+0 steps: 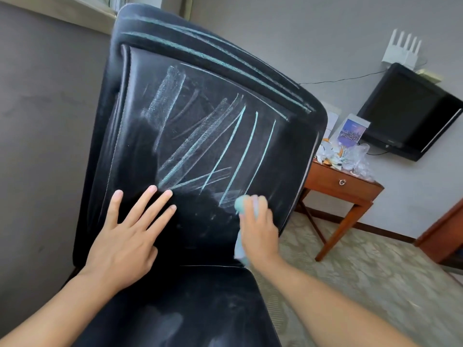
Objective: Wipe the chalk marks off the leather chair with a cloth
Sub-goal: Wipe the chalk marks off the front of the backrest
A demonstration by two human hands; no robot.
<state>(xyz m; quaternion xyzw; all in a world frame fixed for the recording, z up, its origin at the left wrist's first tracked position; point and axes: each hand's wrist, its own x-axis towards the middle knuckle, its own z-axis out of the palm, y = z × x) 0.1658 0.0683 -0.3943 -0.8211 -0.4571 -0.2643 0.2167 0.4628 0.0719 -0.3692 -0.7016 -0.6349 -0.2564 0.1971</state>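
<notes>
Black leather chair (140, 101) fills most of the view, its backrest tilted and streaked with pale blue-green chalk marks (220, 146), some smeared wide, some thin and sharp. Behind it on the right stands a wooden side table (343, 194) with a drawer, and above that a dark television (411, 108) on the wall. On the lower backrest the left hand (125, 236) lies flat, fingers spread and straight. Beside it, the blurred right hand (258, 229) grips a light blue-green cloth (240, 204) bunched against the leather at the lowest marks.
</notes>
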